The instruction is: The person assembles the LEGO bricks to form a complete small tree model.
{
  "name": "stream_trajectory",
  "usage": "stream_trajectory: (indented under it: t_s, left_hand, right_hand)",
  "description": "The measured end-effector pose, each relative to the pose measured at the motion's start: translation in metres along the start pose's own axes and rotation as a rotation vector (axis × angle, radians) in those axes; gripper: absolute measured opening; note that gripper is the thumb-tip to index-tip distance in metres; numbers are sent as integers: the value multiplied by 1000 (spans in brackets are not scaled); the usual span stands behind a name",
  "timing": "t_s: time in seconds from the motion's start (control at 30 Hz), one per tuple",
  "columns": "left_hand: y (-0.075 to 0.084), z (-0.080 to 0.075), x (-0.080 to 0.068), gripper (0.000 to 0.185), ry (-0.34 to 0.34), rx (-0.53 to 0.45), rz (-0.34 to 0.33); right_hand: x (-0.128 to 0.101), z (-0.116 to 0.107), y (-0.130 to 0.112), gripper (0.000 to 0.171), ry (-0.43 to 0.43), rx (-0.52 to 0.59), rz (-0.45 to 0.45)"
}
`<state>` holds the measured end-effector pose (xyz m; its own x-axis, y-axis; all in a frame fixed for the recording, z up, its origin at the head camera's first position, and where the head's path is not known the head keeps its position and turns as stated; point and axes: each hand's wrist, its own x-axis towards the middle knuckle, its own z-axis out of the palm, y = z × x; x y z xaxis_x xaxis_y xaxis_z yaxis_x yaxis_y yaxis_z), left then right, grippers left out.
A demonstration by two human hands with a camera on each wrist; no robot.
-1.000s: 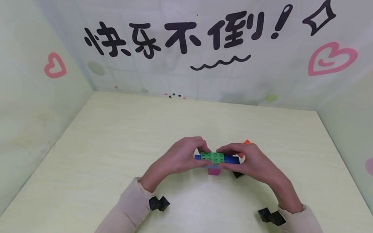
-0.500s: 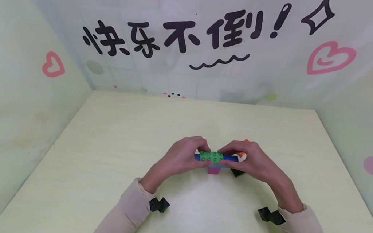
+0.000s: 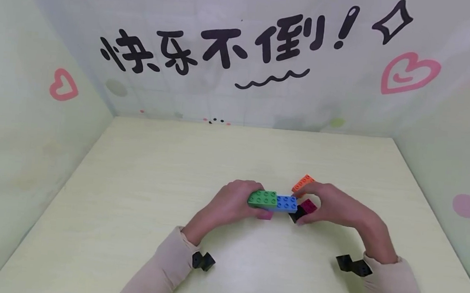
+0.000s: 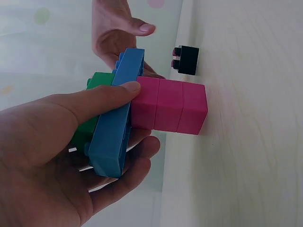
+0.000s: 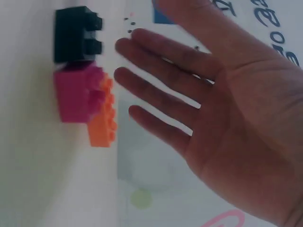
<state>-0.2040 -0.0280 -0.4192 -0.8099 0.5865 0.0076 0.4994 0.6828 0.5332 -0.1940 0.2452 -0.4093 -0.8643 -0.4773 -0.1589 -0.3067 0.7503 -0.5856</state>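
My left hand grips a built piece made of toy building bricks, thumb on one side and fingers on the other. A green brick sits on top of a longer blue brick. Under the blue one, a column of pink bricks reaches down toward the table; whether it touches is unclear. My right hand is just right of this piece, its fingers extended and holding nothing. Near its fingertips lie a black brick and a magenta brick, side by side with studs up.
Behind the right hand an orange brick lies on the pale wooden table. A printed cloth backdrop closes off the back and sides. Black wrist-camera mounts stick out at both sleeves.
My right hand has let go of the brick piece and moved right, spreading over the black and magenta bricks. My left hand still holds the piece, whose blue end is now uncovered.
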Motion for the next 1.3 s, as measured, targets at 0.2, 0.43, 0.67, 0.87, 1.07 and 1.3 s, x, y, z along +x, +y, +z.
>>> stream_trajectory:
  t_s: [0.2,0.43,0.67,0.87,1.07,1.3]
  left_hand:
    - [-1,-2,-1,48,-2,0,-6]
    - [-1,-1,0,47,-6,25,-7]
    - [-1,0,0,49,-18,34,-23]
    - [-3,-2,-1,46,-2,22,-10]
    - [-3,-1,-1,41,4,2,-3]
    - [-3,-1,-1,41,5,13,7]
  right_hand:
    - [11,14,1,38,-57,-154,-10]
    - [8,6,-2,32,116,-147,-52]
    - [1,-7,-5,38,343,-113,-140]
    - [5,0,-20,40,277,64,-255]
    - [8,7,-27,38,174,182,-235]
    - [8,9,-29,40,180,152,-256]
